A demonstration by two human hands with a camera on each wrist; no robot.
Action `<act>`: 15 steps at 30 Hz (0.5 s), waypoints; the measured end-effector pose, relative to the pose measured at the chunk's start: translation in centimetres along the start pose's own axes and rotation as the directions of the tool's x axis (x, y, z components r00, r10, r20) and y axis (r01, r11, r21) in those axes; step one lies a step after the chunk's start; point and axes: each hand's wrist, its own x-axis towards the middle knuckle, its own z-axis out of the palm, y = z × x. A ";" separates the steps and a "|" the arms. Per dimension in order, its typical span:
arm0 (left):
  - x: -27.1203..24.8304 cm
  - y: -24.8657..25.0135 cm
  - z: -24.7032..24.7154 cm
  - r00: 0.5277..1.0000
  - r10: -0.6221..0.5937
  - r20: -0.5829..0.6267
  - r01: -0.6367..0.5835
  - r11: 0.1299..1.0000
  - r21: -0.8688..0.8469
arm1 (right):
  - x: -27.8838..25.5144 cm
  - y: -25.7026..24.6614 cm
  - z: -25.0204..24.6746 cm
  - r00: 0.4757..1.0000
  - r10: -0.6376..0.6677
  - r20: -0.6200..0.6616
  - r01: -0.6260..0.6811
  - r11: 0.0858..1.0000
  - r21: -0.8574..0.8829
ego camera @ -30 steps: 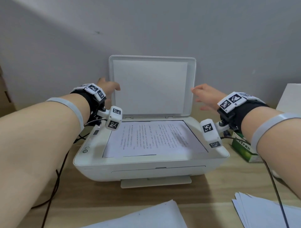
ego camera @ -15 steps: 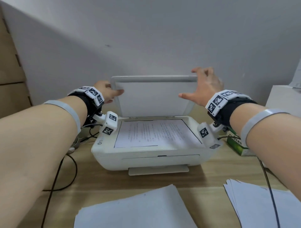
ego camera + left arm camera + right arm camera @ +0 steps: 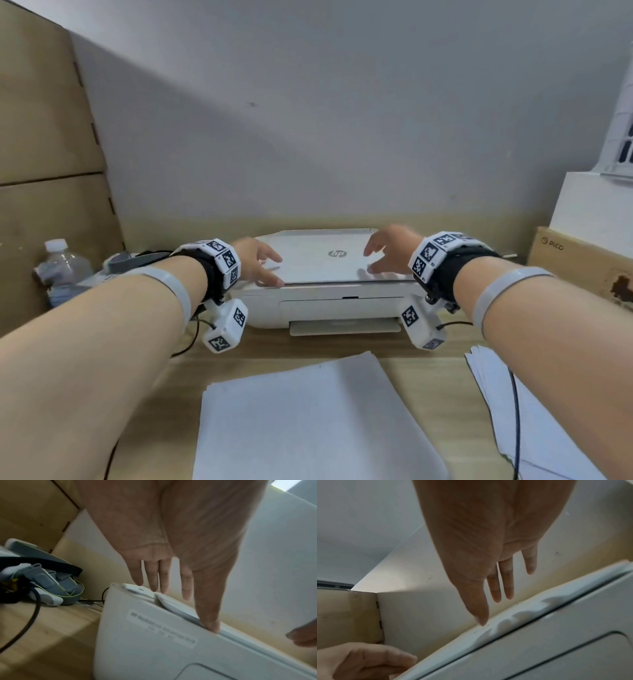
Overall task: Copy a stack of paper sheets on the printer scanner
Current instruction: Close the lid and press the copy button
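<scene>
At the bottom centre of the head view, nearest the camera, a paper stack (image 3: 308, 421) lies flat on the table (image 3: 424, 373); a second, fanned pile (image 3: 544, 418) lies at lower right. These sheets look light, limp and slippery against each other, so a judgement: take one by an edge or corner, thumb above and fingers below, to peel it off singly. Farther back, mid-frame, stands the printer (image 3: 329, 301) with its scanner lid (image 3: 329, 260) down flat. The left hand (image 3: 255, 262) rests spread on the lid's left edge, thumb at the seam, holding nothing. The right hand (image 3: 388, 251) hovers with relaxed, parted fingers over the lid's right side, also empty. The lid is stiff, light plastic, best lifted at its front edge. A water bottle (image 3: 63, 267) stands at far left.
</scene>
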 end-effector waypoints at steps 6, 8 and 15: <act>0.9 -1.5 0.2 0.995 -0.052 -0.084 0.047 0.997 -0.063 | 1.1 -0.5 0.9 0.999 -0.026 0.033 0.027 1.000 -0.015; 1.2 -2.1 0.2 0.988 -0.102 -0.113 0.092 0.992 -0.090 | 1.8 -1.6 1.1 0.998 -0.036 0.050 0.036 0.999 0.004; 1.3 -4.4 1.0 0.960 -0.275 0.046 0.255 0.796 -0.549 | 4.9 -5.4 4.0 0.967 -0.067 0.244 0.066 0.998 0.015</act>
